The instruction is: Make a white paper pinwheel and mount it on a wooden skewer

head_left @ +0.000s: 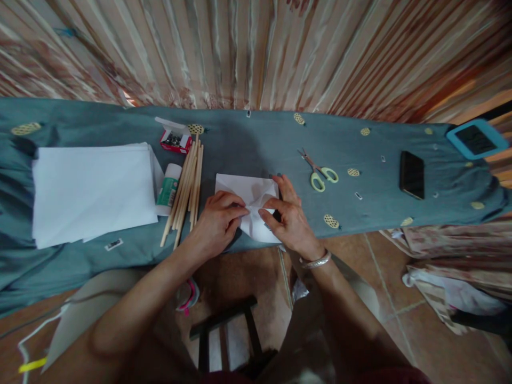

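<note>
Left hand (219, 223) and right hand (291, 224) pinch white paper (248, 188), fingers (232, 200) nearly closed, the glue stick's (173, 170) label (167, 192) illegible.

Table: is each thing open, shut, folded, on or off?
Small paper: creased, pinched by left hand and right hand
Red box: lid open
Scissors: blades slightly apart
Phone: screen dark
Blue-framed device: screen dark
Glue stick: cap seems on
Wooden sticks: loosely bunched
Paper stack: flat
</note>
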`<action>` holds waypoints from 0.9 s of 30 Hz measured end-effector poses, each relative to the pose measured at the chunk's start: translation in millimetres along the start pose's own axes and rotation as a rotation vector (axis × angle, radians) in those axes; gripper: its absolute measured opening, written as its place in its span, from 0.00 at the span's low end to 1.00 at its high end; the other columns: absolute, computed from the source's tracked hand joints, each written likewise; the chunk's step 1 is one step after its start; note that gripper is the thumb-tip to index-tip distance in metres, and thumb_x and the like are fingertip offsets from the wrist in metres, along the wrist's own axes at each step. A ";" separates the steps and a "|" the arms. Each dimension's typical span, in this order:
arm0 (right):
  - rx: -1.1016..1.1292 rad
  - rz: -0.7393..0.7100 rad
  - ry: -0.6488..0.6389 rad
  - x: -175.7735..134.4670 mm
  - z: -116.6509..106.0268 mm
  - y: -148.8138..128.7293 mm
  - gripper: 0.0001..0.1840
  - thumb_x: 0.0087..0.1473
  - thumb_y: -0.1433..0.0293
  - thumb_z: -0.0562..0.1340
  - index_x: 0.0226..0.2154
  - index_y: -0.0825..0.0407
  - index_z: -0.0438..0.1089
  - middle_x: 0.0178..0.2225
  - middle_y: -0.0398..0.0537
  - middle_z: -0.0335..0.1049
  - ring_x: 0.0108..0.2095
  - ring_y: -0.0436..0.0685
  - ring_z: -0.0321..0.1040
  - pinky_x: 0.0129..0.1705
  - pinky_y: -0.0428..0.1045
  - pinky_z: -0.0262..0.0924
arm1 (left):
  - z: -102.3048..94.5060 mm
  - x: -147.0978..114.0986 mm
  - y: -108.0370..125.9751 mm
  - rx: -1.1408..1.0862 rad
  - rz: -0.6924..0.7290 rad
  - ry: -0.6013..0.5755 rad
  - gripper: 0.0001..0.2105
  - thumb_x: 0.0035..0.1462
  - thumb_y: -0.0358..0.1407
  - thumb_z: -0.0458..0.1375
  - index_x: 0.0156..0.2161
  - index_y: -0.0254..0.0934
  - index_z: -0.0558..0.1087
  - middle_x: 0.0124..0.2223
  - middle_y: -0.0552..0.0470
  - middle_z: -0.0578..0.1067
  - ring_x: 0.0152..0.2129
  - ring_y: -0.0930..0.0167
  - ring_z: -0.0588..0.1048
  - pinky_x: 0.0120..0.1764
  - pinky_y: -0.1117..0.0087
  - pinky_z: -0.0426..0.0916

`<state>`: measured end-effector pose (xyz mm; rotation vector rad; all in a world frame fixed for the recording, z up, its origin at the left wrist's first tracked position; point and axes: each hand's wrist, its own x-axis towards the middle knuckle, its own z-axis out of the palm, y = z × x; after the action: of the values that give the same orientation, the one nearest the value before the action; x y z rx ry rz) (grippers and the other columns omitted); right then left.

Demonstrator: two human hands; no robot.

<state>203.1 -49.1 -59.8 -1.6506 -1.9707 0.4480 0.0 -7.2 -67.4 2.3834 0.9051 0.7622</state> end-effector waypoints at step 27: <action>-0.018 0.029 0.008 4.9 7.2 -4.4 0.07 0.56 0.67 0.61 0.30 0.52 0.72 0.66 0.55 0.53 0.69 0.70 0.41 0.64 0.70 0.45 | 0.1 1.1 2.4 0.058 -0.008 -0.048 0.16 0.61 0.26 0.49 0.47 0.37 0.76 0.43 0.45 0.73 0.43 0.63 0.69 0.48 0.55 0.66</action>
<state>194.8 -44.7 -62.2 -1.6914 -1.9533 0.4350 1.8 -8.1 -65.7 2.4364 0.9281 0.6821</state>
